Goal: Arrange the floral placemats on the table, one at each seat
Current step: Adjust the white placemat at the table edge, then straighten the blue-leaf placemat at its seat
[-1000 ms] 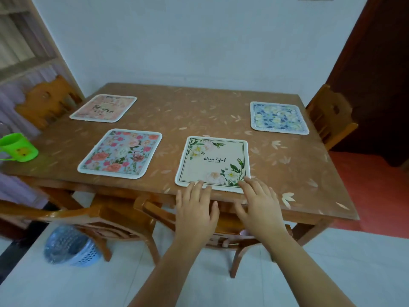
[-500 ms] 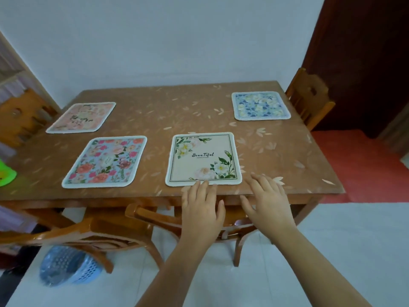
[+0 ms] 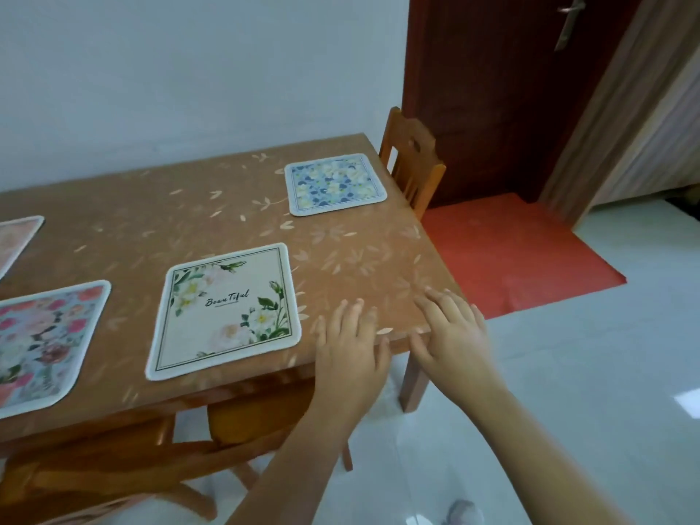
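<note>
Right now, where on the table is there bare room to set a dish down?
Bare: the back strip along the wall, left of the blue placemat; and between it and the cream placemat. Crowded: the near right corner, under the left hand and right hand.

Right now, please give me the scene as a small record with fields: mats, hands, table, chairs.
mats in view: four, all flat on the table
cream mat: near edge, printed "Beautiful", white flowers
blue mat: far right corner, beside a chair
pink floral mat: near left, partly cut off
pale pink mat: far left, mostly out of frame
left hand: open, on table edge, right of the cream mat, not touching it
right hand: open, at near right corner
held items: none
</note>
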Demonstrator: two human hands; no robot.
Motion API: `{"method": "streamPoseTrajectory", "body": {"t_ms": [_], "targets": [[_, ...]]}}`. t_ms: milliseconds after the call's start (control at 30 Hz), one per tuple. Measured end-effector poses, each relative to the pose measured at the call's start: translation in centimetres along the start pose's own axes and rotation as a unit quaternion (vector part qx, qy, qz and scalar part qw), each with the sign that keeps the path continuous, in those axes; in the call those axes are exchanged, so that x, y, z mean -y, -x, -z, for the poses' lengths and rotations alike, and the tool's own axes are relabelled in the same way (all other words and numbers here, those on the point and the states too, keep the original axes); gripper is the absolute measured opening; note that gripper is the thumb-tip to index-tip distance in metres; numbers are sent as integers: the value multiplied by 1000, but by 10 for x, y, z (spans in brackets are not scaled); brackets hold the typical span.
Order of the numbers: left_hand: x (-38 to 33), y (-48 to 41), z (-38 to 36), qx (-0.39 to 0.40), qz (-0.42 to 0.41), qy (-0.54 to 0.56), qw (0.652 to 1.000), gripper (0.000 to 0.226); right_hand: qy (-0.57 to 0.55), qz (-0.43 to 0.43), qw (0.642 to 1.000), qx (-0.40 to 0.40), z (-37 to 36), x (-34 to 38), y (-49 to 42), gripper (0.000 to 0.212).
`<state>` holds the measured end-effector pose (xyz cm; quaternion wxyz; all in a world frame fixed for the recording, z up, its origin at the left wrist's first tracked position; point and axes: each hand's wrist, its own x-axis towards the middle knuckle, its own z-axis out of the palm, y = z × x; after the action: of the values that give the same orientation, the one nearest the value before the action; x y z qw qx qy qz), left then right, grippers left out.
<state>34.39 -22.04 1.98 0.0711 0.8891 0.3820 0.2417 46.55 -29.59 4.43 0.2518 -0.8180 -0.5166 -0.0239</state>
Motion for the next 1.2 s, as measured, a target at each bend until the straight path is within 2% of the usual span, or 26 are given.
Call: {"method": "streamPoseTrajectory", "body": {"t_ms": [267,433,500,567,667,867,1133,1200], "targets": [[-112,-91,-68,-1,31,38,999,37,21,8,999,30,38,-140,-67,45],[-151,-140,-98,-11,29,40,999,36,24,12,998,53,48,-201,-106,47],[-162,-161,-111,-8,25,34,999,45,25,14,998,61,47,-220,-124,47],[-168,-184,-126,1,36,36,999,49,33,16,997,67,46,-238,-147,48],[-173,-220,-151,15,59,56,997,42,39,27,997,65,42,-263,-187,47],[-167,-305,-188,-6,121,50,991,34,45,79,991,95,28,-293,-286,45],[-153,-383,-209,-32,175,16,984,34,-3,140,984,113,7,-306,-382,45],[-149,-398,-215,-35,180,6,983,42,-13,157,979,130,0,-309,-401,47]]}}
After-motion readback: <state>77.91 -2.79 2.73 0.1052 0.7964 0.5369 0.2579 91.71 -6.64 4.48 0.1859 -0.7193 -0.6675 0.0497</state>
